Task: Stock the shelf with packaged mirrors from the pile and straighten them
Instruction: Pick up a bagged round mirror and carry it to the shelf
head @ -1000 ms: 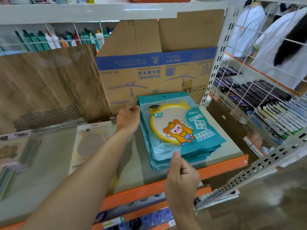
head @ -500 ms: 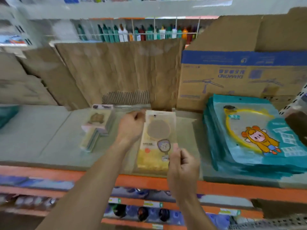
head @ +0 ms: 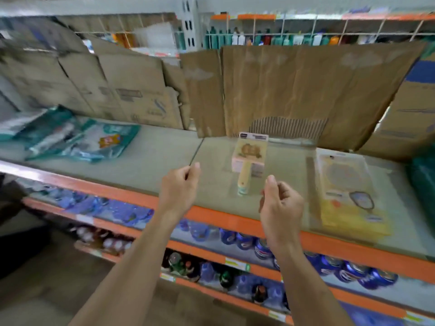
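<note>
A loose pile of teal packaged mirrors (head: 77, 140) lies on the shelf board (head: 164, 161) at the far left. A pink boxed hand mirror (head: 250, 154) with a wooden handle sits mid-shelf, just beyond my hands. A flat yellow packaged mirror (head: 348, 191) lies to the right, and the edge of a teal stack (head: 423, 177) shows at the far right. My left hand (head: 180, 189) and my right hand (head: 280, 208) hover over the shelf's front edge, fingers loosely curled, holding nothing. The frame is blurred.
Flattened cardboard sheets (head: 294, 90) line the back of the shelf. The orange shelf lip (head: 223, 220) runs below my hands. Bottles and blue cans (head: 259, 250) fill the lower shelves. Bottles stand behind a wire grid at the top right.
The view has swung left along the shelf. My hands left the teal stack, then the yellow package, and now hang empty near the pink boxed mirror.
</note>
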